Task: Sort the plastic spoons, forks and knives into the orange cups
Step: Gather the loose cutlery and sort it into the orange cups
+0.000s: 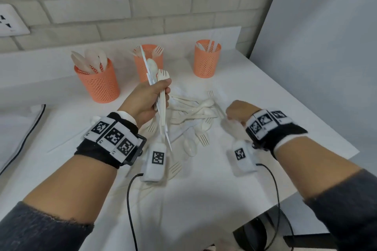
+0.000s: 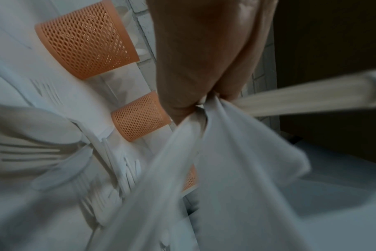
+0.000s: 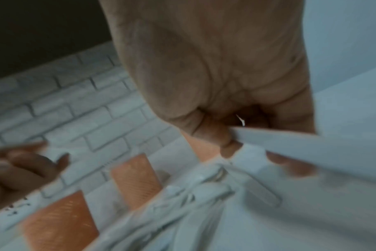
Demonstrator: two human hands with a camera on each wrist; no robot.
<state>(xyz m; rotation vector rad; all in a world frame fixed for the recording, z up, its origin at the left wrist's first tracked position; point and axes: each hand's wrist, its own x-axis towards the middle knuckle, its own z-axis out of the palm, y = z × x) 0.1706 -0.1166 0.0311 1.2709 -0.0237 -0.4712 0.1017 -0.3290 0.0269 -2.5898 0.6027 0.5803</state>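
Three orange mesh cups stand in a row at the back of the white table: the left cup (image 1: 98, 83) holds spoons, the middle cup (image 1: 150, 63) forks, the right cup (image 1: 207, 60) knives. My left hand (image 1: 155, 98) is raised in front of the middle cup and grips a bundle of cutlery (image 1: 161, 87) made up of a knife, a spoon and a fork; the same bundle (image 2: 215, 135) fans out in the left wrist view. My right hand (image 1: 237, 111) is curled low at the right side of the loose pile (image 1: 193, 114) and pinches a flat white knife (image 3: 311, 146).
Forks and spoons lie scattered towards me (image 1: 202, 138), and one knife (image 1: 61, 142) lies alone at the left. A brick wall with a socket (image 1: 12, 20) is behind the cups. The table's right edge (image 1: 326, 120) is close to my right arm.
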